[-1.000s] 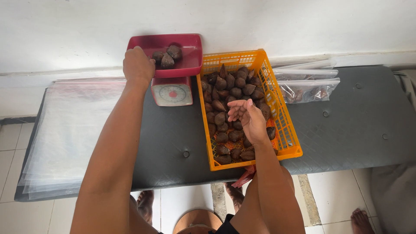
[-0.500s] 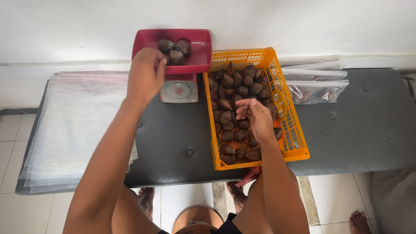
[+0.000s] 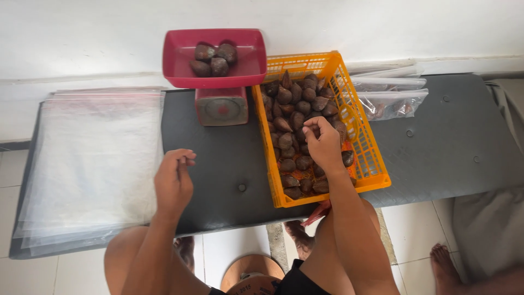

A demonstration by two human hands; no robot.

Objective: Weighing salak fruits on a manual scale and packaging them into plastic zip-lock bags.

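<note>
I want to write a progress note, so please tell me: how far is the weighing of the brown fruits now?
Done: four brown fruits lie in the red tray on the small scale. In hand: the right hand reaches into the orange basket, fingers on a fruit, grip not clear; the left hand is empty over the dark bench. Left: the basket is nearly full, and the clear bags lie flat and unfilled.

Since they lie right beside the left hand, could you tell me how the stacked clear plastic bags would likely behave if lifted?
The clear plastic bags look thin and flat, so probably floppy and light. Their glossy stacked sheets may slide apart. The left hand hovers beside them.
</note>
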